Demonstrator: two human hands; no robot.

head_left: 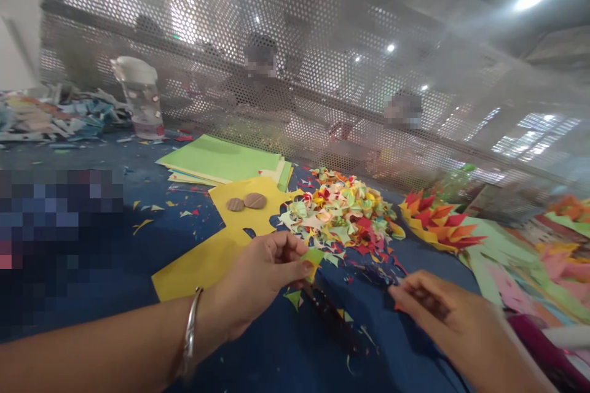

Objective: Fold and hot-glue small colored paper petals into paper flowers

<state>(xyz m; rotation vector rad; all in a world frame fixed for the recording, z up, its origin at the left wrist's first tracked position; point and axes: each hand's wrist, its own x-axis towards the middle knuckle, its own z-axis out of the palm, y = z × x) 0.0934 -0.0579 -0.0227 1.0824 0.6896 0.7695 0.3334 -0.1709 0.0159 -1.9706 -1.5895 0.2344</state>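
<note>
My left hand, with a silver bangle at the wrist, pinches a small green and yellow piece of paper between thumb and fingers. Right of it, my right hand is closed at the fingertips just above the dark blue table; a bit of orange-red shows there, but I cannot make out what it is. A long dark object, too blurred to name, lies between the hands. Under and behind my left hand are yellow paper sheets with cut-out edges. Two round brown pieces rest on one sheet.
A heap of colourful paper scraps lies ahead. Beyond the yellow sheets is a stack of green paper. Orange-red folded paper petals stand at right. A bottle stands back left. A perforated metal screen borders the table, people behind it.
</note>
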